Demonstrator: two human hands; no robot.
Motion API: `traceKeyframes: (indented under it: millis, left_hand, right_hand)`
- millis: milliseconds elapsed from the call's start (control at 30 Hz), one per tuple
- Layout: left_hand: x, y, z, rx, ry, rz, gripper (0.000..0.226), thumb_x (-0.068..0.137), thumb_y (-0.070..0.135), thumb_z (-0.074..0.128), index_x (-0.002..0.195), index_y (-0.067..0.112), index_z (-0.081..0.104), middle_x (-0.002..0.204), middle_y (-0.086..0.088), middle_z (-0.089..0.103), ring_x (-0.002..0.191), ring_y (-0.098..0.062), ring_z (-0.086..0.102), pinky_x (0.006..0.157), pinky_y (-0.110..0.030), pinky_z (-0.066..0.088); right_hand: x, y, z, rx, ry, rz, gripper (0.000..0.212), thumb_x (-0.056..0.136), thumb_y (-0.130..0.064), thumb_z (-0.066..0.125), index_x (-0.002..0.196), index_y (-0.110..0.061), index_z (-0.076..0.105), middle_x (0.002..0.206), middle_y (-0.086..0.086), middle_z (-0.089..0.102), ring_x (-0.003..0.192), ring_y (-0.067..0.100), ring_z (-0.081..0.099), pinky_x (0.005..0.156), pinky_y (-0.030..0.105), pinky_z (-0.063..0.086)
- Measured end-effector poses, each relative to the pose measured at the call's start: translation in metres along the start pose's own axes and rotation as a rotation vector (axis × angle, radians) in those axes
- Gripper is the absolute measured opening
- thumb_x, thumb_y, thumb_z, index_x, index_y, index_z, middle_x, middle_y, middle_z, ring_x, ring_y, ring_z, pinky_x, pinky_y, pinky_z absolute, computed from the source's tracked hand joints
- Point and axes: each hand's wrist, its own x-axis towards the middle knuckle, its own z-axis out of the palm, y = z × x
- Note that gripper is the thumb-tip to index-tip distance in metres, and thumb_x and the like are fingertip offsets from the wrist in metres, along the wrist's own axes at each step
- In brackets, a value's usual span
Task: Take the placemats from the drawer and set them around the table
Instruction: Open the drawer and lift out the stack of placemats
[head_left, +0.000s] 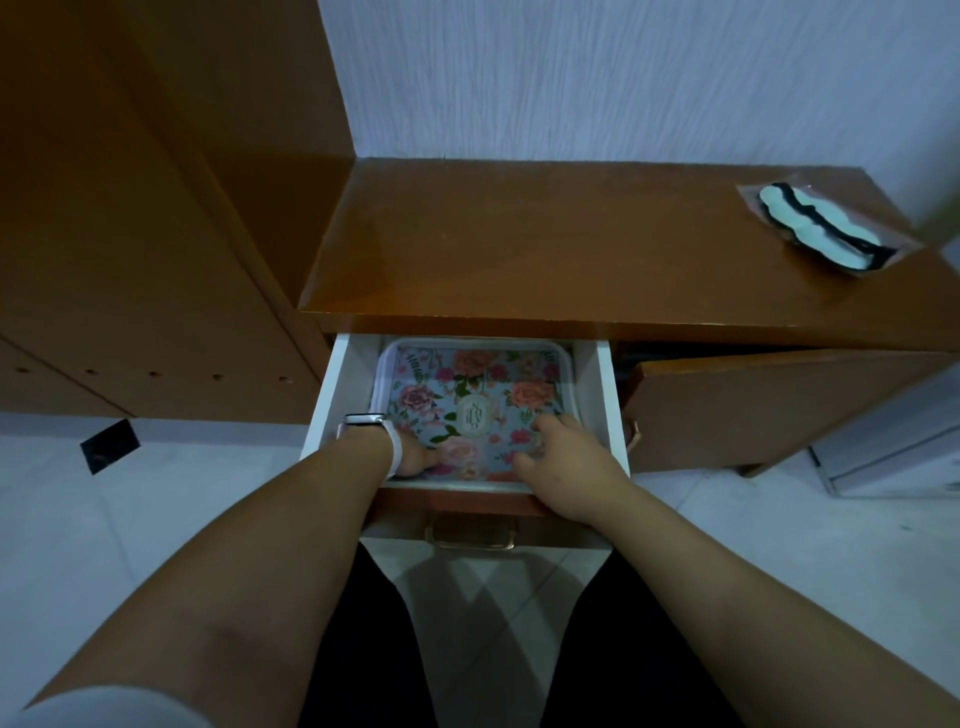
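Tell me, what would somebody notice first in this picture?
Most likely the flowery placemat, pink and orange roses on blue, lying in the open white drawer in the middle. Both hands reach into it: the left hand, with a white watch on its wrist, and the right hand, touching the placemat's near edge. On the brown cabinet top, far right, lies a clear packet.

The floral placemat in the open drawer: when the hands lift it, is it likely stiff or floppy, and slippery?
The floral placemat probably lifts stiff: it lies flat with a crisp, rounded pale border. It looks thin, so likely light. It fills the drawer almost wall to wall, so the left hand and right hand, at its near edge, may need to tilt it out. Slipperiness cannot be judged.
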Motion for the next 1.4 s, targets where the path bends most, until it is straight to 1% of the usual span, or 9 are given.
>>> traceKeyframes:
  millis: [167, 267, 333, 400, 600, 833, 1000, 1100, 1400]
  left_hand:
    - [-0.006, -0.003, -0.005, -0.002, 0.026, -0.102, 0.081, 0.09, 0.068, 0.039, 0.151, 0.017, 0.026, 0.153, -0.01, 0.036, 0.136, -0.028, 0.038, 0.109, -0.034, 0.034]
    - [-0.012, -0.011, -0.012, -0.118, 0.189, -0.21, 0.068, 0.082, 0.064, 0.061, 0.119, 0.007, 0.061, 0.116, -0.015, 0.065, 0.101, -0.028, 0.062, 0.079, -0.03, 0.051]
    - [-0.014, -0.016, -0.014, -0.315, 0.28, -0.189, 0.045, 0.078, 0.053, 0.073, 0.086, 0.009, 0.064, 0.085, -0.01, 0.068, 0.075, -0.023, 0.063, 0.061, -0.027, 0.048]
    - [-0.018, -0.021, -0.015, -0.556, 0.36, -0.144, 0.036, 0.074, 0.041, 0.081, 0.079, 0.01, 0.065, 0.071, -0.005, 0.068, 0.064, -0.019, 0.063, 0.053, -0.026, 0.049]
    - [-0.037, -0.028, -0.017, -0.738, 0.305, -0.05, 0.053, 0.074, 0.037, 0.082, 0.108, 0.0, 0.064, 0.103, -0.022, 0.071, 0.093, -0.038, 0.068, 0.087, -0.05, 0.055]
    - [-0.061, -0.029, -0.015, -1.234, 0.508, 0.163, 0.026, 0.085, 0.003, 0.07, 0.098, 0.013, 0.05, 0.096, -0.015, 0.07, 0.07, -0.022, 0.073, 0.055, -0.031, 0.058]
    - [-0.084, -0.02, 0.004, -1.486, 0.594, 0.238, 0.025, 0.088, -0.005, 0.063, 0.095, 0.014, 0.049, 0.085, -0.012, 0.069, 0.065, -0.021, 0.072, 0.054, -0.031, 0.057]
    - [-0.089, -0.022, 0.017, -1.54, 0.614, 0.23, 0.025, 0.088, -0.003, 0.064, 0.097, 0.016, 0.049, 0.095, -0.013, 0.069, 0.078, -0.026, 0.072, 0.062, -0.037, 0.058]
    - [-0.089, -0.035, 0.035, -1.53, 0.655, 0.232, 0.023, 0.09, 0.004, 0.065, 0.099, 0.019, 0.05, 0.101, -0.016, 0.069, 0.086, -0.034, 0.071, 0.068, -0.048, 0.057]
  right_hand:
    - [0.0, -0.002, 0.0, -0.017, 0.027, -0.007, 0.057, 0.087, -0.049, 0.052, 0.135, -0.018, 0.046, 0.132, 0.005, 0.049, 0.115, 0.025, 0.051, 0.091, 0.037, 0.046]
    - [0.0, -0.003, -0.002, -0.025, 0.045, -0.026, 0.054, 0.087, -0.047, 0.052, 0.131, -0.017, 0.048, 0.127, 0.006, 0.052, 0.11, 0.025, 0.053, 0.088, 0.038, 0.048]
    - [-0.001, -0.003, -0.002, -0.026, 0.068, -0.045, 0.051, 0.087, -0.046, 0.052, 0.128, -0.017, 0.05, 0.123, 0.005, 0.053, 0.108, 0.024, 0.053, 0.086, 0.038, 0.049]
    - [-0.002, -0.003, -0.003, -0.017, 0.09, -0.055, 0.049, 0.086, -0.046, 0.053, 0.127, -0.018, 0.051, 0.122, 0.003, 0.053, 0.107, 0.023, 0.053, 0.085, 0.037, 0.049]
    - [-0.001, -0.001, -0.003, -0.003, 0.119, -0.063, 0.049, 0.085, -0.047, 0.054, 0.126, -0.019, 0.052, 0.12, 0.001, 0.053, 0.106, 0.02, 0.053, 0.083, 0.036, 0.048]
    - [0.001, 0.001, -0.003, 0.05, 0.127, -0.057, 0.057, 0.084, -0.052, 0.053, 0.132, -0.021, 0.047, 0.126, 0.001, 0.049, 0.112, 0.022, 0.052, 0.09, 0.038, 0.05]
    - [0.006, -0.003, -0.006, 0.059, 0.013, 0.022, 0.075, 0.082, -0.063, 0.056, 0.142, -0.024, 0.034, 0.141, 0.005, 0.042, 0.125, 0.027, 0.046, 0.1, 0.043, 0.046]
    - [0.014, -0.003, -0.01, 0.14, -0.124, 0.142, 0.085, 0.083, -0.065, 0.057, 0.149, -0.022, 0.026, 0.148, 0.008, 0.037, 0.129, 0.029, 0.046, 0.105, 0.042, 0.042]
    - [0.04, -0.008, -0.008, 0.256, -0.463, 0.282, 0.073, 0.089, -0.064, 0.053, 0.144, -0.015, 0.044, 0.139, 0.007, 0.054, 0.119, 0.024, 0.053, 0.106, 0.036, 0.04]
